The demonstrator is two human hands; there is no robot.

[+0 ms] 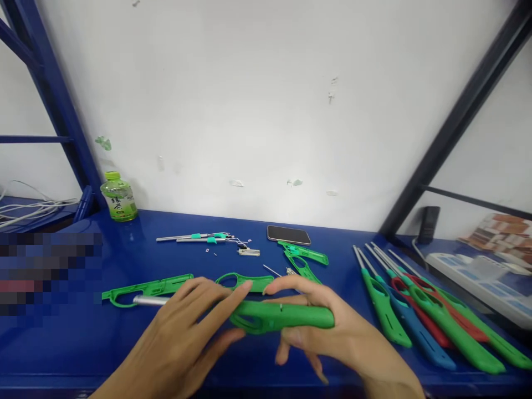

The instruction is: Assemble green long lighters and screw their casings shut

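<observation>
A green long-neck lighter (291, 316) lies level between my two hands, its metal tube pointing left. My right hand (338, 335) grips the handle end between thumb and fingers. At the front part, my left hand (183, 330) is closed over the lighter, hiding the trigger area and part of the tube. Behind my hands lie a green casing half (166, 285) on the left and another casing half (257, 284) near the middle, partly covered by my fingers. Metal tubes with teal parts and wires (201, 238) rest further back, near a small metal piece (249, 252).
Assembled green, blue and red lighters (432, 321) lie in a row on the right. A phone (288, 235) sits near the wall, with green casing pieces (307, 255) in front. A bottle (119, 198) stands at back left on the blue table (62, 354). A power strip (477, 282) lies far right.
</observation>
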